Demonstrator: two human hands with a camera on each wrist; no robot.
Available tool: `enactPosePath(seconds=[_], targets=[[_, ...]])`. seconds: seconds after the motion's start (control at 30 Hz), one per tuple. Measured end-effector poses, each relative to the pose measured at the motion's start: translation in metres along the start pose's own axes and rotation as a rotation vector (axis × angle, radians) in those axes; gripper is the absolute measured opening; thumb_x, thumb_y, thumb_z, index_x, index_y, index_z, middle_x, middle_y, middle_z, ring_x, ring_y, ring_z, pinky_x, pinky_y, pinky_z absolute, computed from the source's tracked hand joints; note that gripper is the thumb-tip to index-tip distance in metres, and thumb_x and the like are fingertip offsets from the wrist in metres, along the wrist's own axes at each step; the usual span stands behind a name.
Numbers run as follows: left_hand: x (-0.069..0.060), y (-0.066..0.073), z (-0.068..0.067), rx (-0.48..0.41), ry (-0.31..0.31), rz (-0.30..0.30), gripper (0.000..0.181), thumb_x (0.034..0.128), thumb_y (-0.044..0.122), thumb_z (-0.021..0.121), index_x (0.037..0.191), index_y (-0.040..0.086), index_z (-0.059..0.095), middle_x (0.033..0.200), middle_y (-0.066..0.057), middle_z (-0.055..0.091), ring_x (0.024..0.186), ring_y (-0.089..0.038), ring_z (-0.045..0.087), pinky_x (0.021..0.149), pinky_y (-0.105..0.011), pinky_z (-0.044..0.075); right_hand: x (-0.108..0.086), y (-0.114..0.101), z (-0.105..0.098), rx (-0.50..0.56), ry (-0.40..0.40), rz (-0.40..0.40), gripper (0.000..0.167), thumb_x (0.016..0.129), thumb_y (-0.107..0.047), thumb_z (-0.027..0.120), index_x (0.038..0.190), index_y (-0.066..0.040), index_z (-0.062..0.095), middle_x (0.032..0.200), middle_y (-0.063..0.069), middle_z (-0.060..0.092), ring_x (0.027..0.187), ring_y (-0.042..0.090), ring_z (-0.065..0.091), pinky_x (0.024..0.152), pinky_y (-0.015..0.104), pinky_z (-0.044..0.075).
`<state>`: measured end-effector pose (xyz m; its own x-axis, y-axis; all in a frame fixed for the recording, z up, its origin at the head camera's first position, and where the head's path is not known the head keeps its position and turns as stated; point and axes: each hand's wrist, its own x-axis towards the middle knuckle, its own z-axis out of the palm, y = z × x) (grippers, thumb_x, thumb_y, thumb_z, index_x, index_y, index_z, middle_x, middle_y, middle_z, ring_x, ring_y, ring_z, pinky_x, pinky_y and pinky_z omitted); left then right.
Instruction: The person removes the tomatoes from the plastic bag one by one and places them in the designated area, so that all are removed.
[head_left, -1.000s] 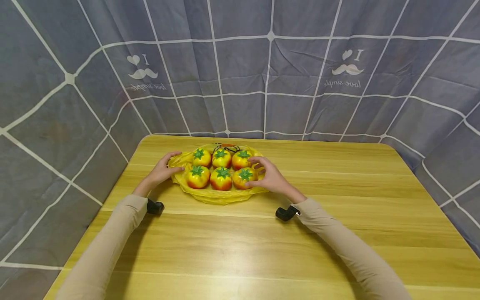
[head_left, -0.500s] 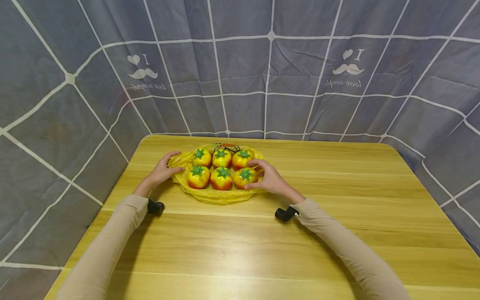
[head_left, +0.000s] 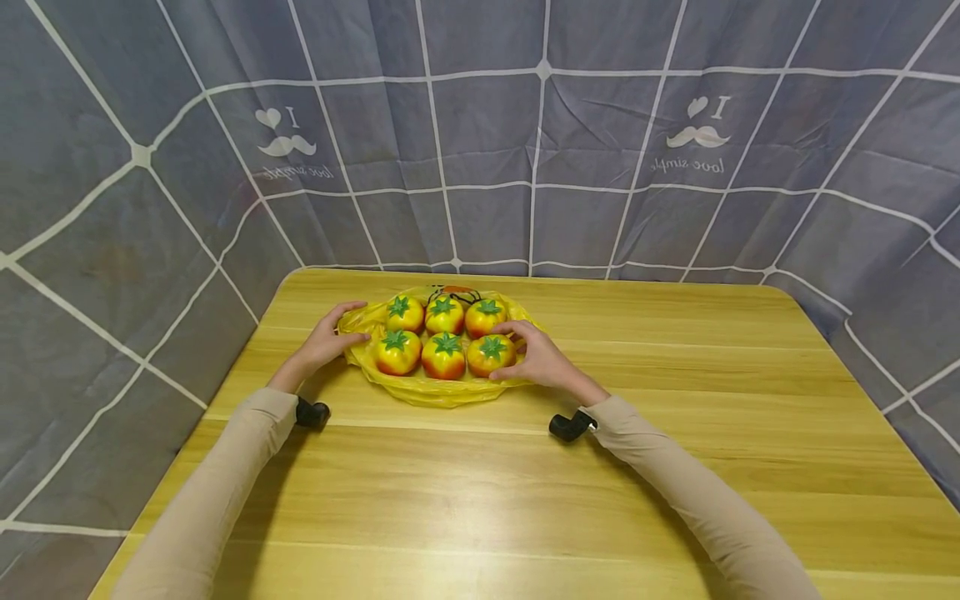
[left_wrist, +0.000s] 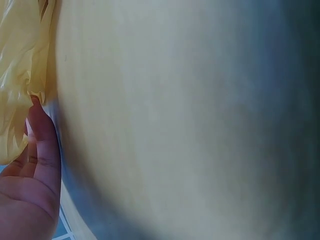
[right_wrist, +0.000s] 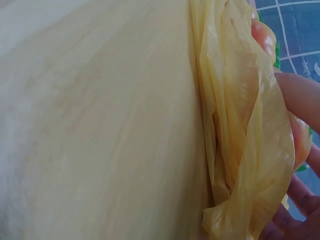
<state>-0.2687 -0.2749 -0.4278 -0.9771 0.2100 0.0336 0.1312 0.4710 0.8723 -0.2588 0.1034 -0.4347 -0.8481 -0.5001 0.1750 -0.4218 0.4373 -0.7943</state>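
Where the table [head_left: 637, 483] bears a yellow bag [head_left: 442, 394] at far left, the left hand [head_left: 321, 343] pinches the bag's left edge and the right hand [head_left: 546, 360] curls its fingers round the near-right fruit [head_left: 487, 356]. Light, even tension should keep the bag from snagging.

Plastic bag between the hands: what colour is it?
Yellow; the plastic bag shows best in the head view.

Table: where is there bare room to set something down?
Two bare patches: right of the right hand and right sleeve, back to the curtain; and between the right sleeve and left sleeve, in front of the yellow bag. Crowded: the bag, with six fruits, the left hand at one end, the right at the other.
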Motion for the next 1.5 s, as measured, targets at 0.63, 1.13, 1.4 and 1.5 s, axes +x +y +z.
enactPosePath(seconds=[0.63, 1.13, 1.4, 1.5], targets=[[0.003, -0.001, -0.001, 0.008, -0.014, -0.042, 0.063, 0.0910, 0.004, 0.060, 0.145, -0.007, 0.030, 0.152, -0.030, 0.024, 0.142, -0.043, 0.018, 0.116, -0.056, 0.016, -0.001, -0.003, -0.002, -0.045, 0.023, -0.024, 0.067, 0.065, -0.020, 0.089, 0.123, -0.010, 0.059, 0.121, 0.009, 0.058, 0.106, 0.024, 0.053, 0.087, 0.036, 0.050], [0.000, 0.003, -0.001, 0.010, -0.023, -0.052, 0.064, 0.0910, 0.006, 0.062, 0.145, -0.005, 0.030, 0.153, -0.029, 0.025, 0.141, -0.042, 0.022, 0.115, -0.055, 0.019, -0.005, -0.009, -0.013, -0.017, 0.085, -0.041, 0.066, 0.063, -0.018, 0.090, 0.122, -0.008, 0.061, 0.116, 0.011, 0.058, 0.103, 0.025, 0.054, 0.088, 0.038, 0.051], [-0.005, 0.021, -0.001, 0.014, -0.041, -0.067, 0.062, 0.0900, 0.000, 0.059, 0.143, -0.011, 0.029, 0.150, -0.034, 0.023, 0.140, -0.048, 0.019, 0.114, -0.059, 0.017, -0.010, -0.010, -0.024, -0.020, 0.098, -0.033, 0.065, 0.065, -0.018, 0.089, 0.122, -0.007, 0.060, 0.120, 0.011, 0.058, 0.104, 0.027, 0.055, 0.087, 0.040, 0.052], [-0.006, 0.024, 0.000, 0.006, -0.042, -0.070, 0.062, 0.0899, -0.001, 0.059, 0.143, -0.012, 0.028, 0.150, -0.035, 0.022, 0.140, -0.048, 0.020, 0.114, -0.059, 0.018, -0.011, -0.010, -0.028, -0.020, 0.107, -0.026, 0.066, 0.065, -0.019, 0.089, 0.123, -0.007, 0.059, 0.122, 0.011, 0.058, 0.105, 0.028, 0.055, 0.088, 0.041, 0.052]])
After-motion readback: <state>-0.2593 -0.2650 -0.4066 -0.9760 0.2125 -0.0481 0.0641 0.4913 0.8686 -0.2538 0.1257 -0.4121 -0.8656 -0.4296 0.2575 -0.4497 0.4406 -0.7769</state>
